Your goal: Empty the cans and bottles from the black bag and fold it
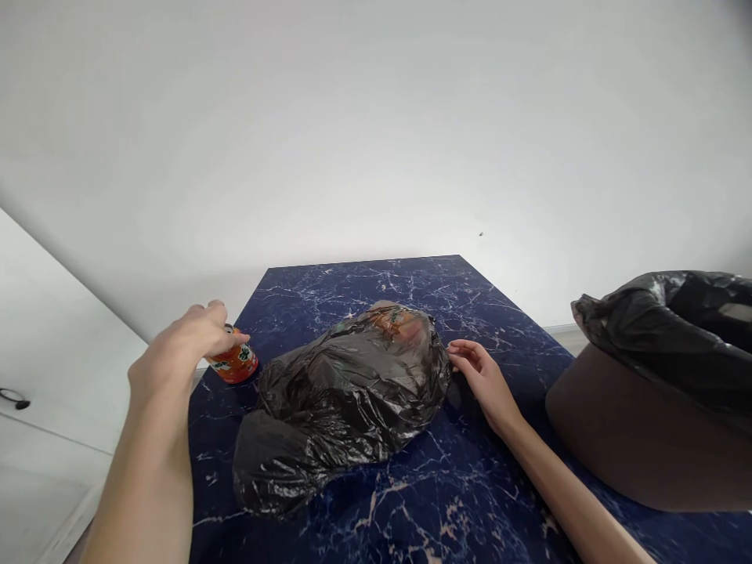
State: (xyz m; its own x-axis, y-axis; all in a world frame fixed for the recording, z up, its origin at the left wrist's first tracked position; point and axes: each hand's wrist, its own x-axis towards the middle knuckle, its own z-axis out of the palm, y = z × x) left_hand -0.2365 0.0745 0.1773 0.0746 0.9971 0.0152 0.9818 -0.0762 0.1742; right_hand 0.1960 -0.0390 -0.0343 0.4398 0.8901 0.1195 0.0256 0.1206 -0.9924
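2 hands beside a stuffed black garbage bag (346,399) on a blue marble surface (470,486).
Left hand (188,345) clamps an orange soda can (235,363); right hand (485,380), fingers loose, touches the bag, whose contents show dimly.

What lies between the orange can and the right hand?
The filled black plastic bag lies between orange can and right hand, seen in the head view.

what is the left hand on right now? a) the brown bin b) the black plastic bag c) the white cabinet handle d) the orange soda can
d: the left hand is closed over the top of the orange soda can at the table's left edge, while the right hand touches the black plastic bag.
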